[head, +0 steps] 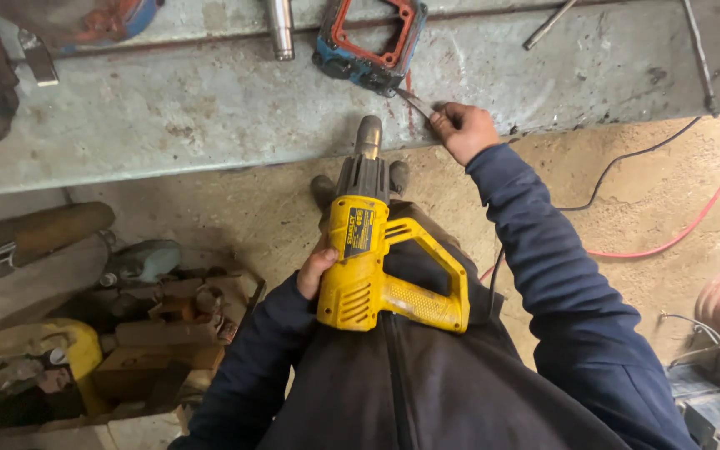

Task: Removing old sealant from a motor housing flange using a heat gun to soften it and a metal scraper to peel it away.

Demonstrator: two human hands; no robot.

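A yellow power drill (377, 267) with a dark grey chuck lies against my body, its nose pointing up at the edge of the worn metal workbench (210, 108). My left hand (317, 268) clasps the left side of the drill's body. My right hand (462, 130) reaches to the bench edge and pinches a thin metal rod or bit (415, 102) lying on the bench. The rod's far end touches a blue and red rectangular metal frame (370, 42) near the top of the bench.
A steel cylinder (280, 29) and thin rods (547, 25) lie on the bench. A box of scrap metal parts (168, 325) and a yellow container (35, 358) sit on the floor at left. Red and black cables (668, 233) run over the dirt floor at right.
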